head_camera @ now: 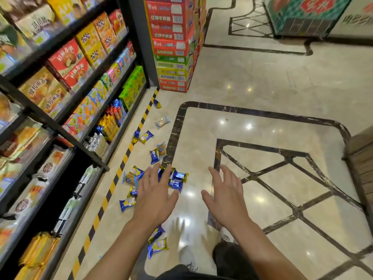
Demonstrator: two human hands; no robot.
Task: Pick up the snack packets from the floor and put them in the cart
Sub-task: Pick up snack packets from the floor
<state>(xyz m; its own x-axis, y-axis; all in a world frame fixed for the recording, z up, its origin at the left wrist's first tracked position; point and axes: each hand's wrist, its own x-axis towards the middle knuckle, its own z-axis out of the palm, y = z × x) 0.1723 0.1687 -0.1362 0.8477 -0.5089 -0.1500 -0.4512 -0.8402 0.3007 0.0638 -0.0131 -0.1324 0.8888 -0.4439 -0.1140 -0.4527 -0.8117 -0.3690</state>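
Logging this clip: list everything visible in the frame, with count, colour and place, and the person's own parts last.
snack packets: over a dozen, mostly blue and gold, a few clear, scattered on the floor along the shelf base
floor: one, glossy beige tile with dark inlay lines
hazard tape: one strip, yellow and black, on the floor beside the shelving
shelving unit: one, black frame, at left, stocked with boxed and bagged snacks in many colours
carton stack: one, red, green and yellow cartons, at the shelf end
display cabinet: one, green and red, top right
wooden fixture: one, brown, right edge
cart: none in view
shoe: one seen clearly, white, bottom centre
left hand: open, empty, over the packets
right hand: open, empty, over bare floor
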